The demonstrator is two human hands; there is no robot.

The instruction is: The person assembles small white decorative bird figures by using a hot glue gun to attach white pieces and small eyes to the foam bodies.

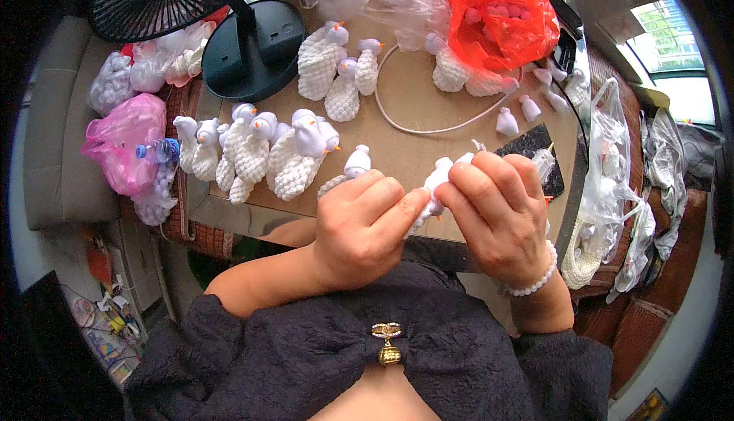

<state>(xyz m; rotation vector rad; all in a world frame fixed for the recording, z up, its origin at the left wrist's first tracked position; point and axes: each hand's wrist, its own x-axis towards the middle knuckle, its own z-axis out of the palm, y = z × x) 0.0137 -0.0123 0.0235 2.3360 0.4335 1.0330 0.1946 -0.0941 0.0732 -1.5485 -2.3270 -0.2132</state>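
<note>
Close to the table's near edge, my left hand [361,220] and my right hand [499,214] pinch one small white figure [438,173] between them. Its lower part looks knitted, and a bit of orange shows under it; my fingers hide much of the rest. Just beyond my left hand lies another white-capped figure [358,162], partly covered by that hand. Past my right hand is a black slab [522,141] with a small clear plastic container [543,164] on it. Several finished-looking figures [261,151] with chunky knitted bodies and orange beaks or noses stand grouped at left.
A black fan [252,48] stands at the back left, with more figures [343,91] beside it. A white cable [424,132] loops across the table [401,157]. Small white pieces [507,123] lie at right, near a red plastic bag [499,14]. A pink bag [129,140] sits far left.
</note>
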